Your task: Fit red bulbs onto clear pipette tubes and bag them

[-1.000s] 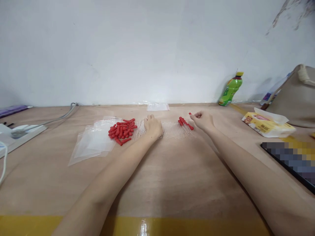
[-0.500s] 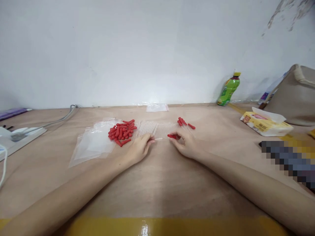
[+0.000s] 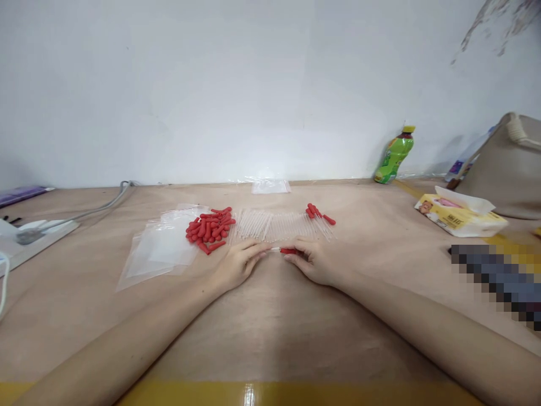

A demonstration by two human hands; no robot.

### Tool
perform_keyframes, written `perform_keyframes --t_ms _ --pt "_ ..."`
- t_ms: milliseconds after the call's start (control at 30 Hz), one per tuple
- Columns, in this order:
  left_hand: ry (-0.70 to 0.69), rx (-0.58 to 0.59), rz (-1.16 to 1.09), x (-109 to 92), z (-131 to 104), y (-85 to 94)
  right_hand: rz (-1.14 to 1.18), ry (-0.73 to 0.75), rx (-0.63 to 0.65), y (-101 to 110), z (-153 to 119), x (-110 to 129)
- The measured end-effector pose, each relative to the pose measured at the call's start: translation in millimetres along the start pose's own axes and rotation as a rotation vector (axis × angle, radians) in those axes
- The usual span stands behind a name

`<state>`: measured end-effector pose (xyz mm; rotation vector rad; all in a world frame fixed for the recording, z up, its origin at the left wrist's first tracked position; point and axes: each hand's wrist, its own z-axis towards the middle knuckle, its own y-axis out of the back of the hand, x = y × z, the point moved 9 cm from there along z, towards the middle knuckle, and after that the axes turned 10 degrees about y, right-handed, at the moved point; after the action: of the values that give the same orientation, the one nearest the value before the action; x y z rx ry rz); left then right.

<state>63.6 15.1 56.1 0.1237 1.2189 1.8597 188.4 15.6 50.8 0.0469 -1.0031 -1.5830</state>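
Two hands in view on my feed, both closed, pieces nearly end to end. Left hand (image 3: 242,264) had its fingers pinched on a clear tube (image 3: 275,249), one end sticking out to the right. Right hand (image 3: 316,260) had thumb and fingertips closed around a red bulb (image 3: 289,251), open end toward the tube. They met or nearly met between the hands, just above the table (image 3: 270,327); couldn't tell if the tube was inside the bulb. Progress: early, by my read. Right cluster (image 3: 311,211) was small, a few red bulbs, at least some with clear stems attached; exact count unclear from overlap. Most tubes in the row (image 3: 291,225) looked bare. Loose pile (image 3: 209,225) on the left was far bigger than the cluster, so most bulbs looked unfitted. Bags (image 3: 169,242) lay flat beside the pile, partly overlapping; I saw nothing packed in them.
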Motion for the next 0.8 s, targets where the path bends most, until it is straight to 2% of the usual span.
perform_keyframes --t_ms 333,567,800 --pt "-0.088 0.030 -0.077 -2 -4 -5.4 -0.012 0.021 0.003 -4 -1 -2" --pt "-0.139 0.055 -0.076 -6 -5 -7.4 -0.078 0.104 0.008 -6 -3 5" --pt "-0.134 0.067 -0.050 -4 -6 -10.7 -0.189 0.172 0.006 -5 -5 13"
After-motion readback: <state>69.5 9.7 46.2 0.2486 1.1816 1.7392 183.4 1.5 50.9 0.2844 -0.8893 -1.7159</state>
